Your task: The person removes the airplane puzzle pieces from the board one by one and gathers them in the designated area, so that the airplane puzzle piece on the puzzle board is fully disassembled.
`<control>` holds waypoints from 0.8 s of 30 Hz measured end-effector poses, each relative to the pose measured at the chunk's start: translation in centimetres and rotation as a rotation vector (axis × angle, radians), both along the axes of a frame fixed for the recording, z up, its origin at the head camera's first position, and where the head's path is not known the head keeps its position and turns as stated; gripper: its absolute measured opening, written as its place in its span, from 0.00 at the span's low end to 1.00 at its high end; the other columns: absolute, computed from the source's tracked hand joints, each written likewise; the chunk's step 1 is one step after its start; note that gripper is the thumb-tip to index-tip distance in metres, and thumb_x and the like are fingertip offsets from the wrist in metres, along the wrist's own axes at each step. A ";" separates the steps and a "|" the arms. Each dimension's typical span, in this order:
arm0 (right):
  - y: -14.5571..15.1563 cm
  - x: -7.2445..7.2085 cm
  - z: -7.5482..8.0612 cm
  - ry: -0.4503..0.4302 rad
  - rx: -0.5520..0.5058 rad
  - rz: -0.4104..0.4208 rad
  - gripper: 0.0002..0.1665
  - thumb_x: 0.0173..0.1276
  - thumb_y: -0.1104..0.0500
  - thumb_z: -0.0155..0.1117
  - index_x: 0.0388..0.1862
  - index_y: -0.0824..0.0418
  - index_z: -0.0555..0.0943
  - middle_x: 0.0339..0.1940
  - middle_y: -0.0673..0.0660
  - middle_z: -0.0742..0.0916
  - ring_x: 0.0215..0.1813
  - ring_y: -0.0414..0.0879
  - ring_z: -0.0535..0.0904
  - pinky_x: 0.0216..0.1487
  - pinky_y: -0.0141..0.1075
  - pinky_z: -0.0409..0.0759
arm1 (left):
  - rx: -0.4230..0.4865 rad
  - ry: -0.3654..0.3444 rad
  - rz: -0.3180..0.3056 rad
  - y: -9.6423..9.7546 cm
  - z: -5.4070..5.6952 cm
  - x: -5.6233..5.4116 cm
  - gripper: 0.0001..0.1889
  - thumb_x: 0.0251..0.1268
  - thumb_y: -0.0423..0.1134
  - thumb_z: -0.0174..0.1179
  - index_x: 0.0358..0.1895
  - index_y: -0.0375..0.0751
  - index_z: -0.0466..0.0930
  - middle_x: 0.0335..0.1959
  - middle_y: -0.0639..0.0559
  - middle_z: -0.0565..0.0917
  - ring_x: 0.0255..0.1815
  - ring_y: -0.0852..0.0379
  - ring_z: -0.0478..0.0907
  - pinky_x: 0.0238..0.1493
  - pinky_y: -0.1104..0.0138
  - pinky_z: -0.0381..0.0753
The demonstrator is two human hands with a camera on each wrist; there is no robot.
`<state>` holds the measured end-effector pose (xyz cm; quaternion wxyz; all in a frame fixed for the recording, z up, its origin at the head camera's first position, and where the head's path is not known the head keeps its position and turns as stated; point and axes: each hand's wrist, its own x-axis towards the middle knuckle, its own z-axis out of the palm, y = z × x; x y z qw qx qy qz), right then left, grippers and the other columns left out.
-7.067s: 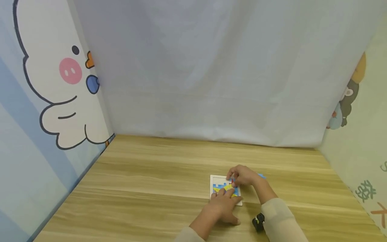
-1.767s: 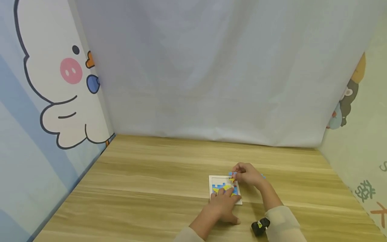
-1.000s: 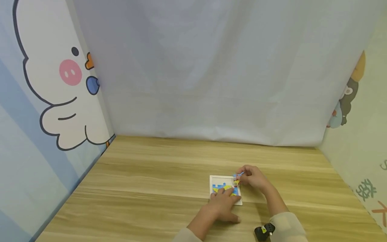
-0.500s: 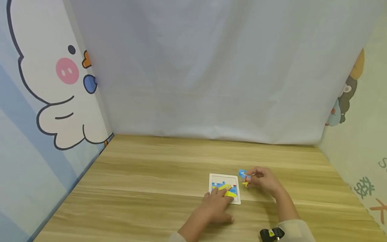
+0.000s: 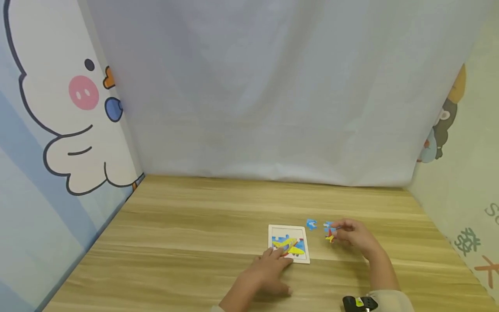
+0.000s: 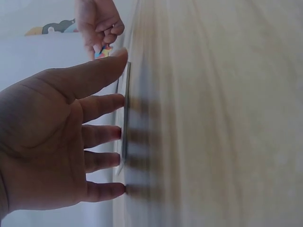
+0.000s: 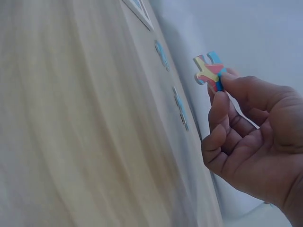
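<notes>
A white-framed jigsaw tray with a partly assembled yellow aeroplane picture lies flat on the table. My left hand is spread at its near left edge, fingers extended and fingertips at the frame. In the left wrist view the left hand shows its palm, with nothing held. Right of the tray, my right hand pinches a red, yellow and blue jigsaw piece between thumb and fingers, raised off the table. One loose blue piece lies between tray and right hand; another blue piece is beside the held one.
The wooden table reaches back to a grey-white curtain. Printed wall panels stand at left and right. A black device is worn at the right wrist, by the cream sleeve.
The right hand has lifted the red, yellow and blue jigsaw piece from the tray's upper right and carried it rightward. A loose blue piece is uncovered. The left hand has slid slightly toward the near left.
</notes>
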<state>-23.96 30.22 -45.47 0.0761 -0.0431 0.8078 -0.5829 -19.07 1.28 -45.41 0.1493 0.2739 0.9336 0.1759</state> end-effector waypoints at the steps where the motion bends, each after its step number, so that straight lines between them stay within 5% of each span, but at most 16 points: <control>1: 0.2 0.1 0.1 -0.003 0.008 -0.014 0.19 0.66 0.64 0.58 0.51 0.77 0.72 0.38 0.59 0.84 0.40 0.51 0.81 0.39 0.41 0.77 | -0.006 -0.005 -0.004 0.0 0.0 0.0 0.36 0.45 0.54 0.69 0.63 0.56 0.71 0.69 0.53 0.61 0.69 0.42 0.54 0.60 0.44 0.60; 9: 2.0 1.0 0.3 -0.002 0.077 -0.096 0.21 0.66 0.60 0.59 0.52 0.74 0.72 0.34 0.56 0.84 0.39 0.51 0.75 0.36 0.40 0.71 | -0.030 -0.044 -0.024 -0.2 0.1 0.0 0.38 0.44 0.55 0.70 0.64 0.57 0.70 0.70 0.55 0.59 0.69 0.43 0.53 0.60 0.45 0.60; 24: 4.9 2.1 -0.1 -0.025 -0.008 -0.191 0.23 0.66 0.59 0.60 0.52 0.75 0.72 0.30 0.53 0.78 0.29 0.44 0.70 0.32 0.35 0.72 | -0.020 -0.051 -0.034 -0.3 0.7 -0.3 0.36 0.46 0.55 0.69 0.63 0.54 0.71 0.69 0.53 0.61 0.69 0.44 0.53 0.61 0.45 0.59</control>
